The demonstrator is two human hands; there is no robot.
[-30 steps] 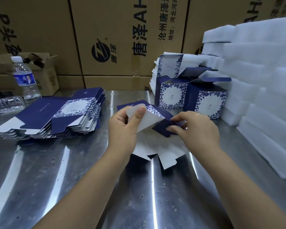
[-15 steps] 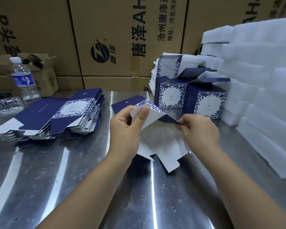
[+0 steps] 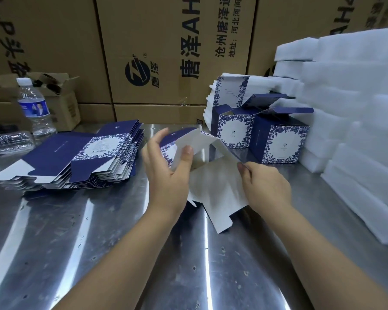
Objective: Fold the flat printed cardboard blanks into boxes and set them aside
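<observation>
Over the middle of the steel table (image 3: pixel 99 242) I hold a blue-and-white printed cardboard blank (image 3: pixel 213 175), partly opened, with its white inside facing me. My left hand (image 3: pixel 166 173) grips its left panel, thumb on the white inner face and fingers behind. My right hand (image 3: pixel 264 184) pinches the blank's right edge. A stack of flat blanks (image 3: pixel 76 162) lies to the left. Two folded boxes (image 3: pixel 278 142) with open lids stand at the back right.
A water bottle (image 3: pixel 34 108) and a small open carton (image 3: pixel 63 101) stand at the back left. Large brown cartons (image 3: pixel 166 52) wall off the back. White foam slabs (image 3: pixel 356 119) are piled along the right. More printed blanks (image 3: pixel 229 90) stand upright behind the folded boxes.
The blank has been pulled open from nearly flat into a wider sleeve. My left fingers have spread behind the panel, and my right hand has shifted right and down along the edge.
</observation>
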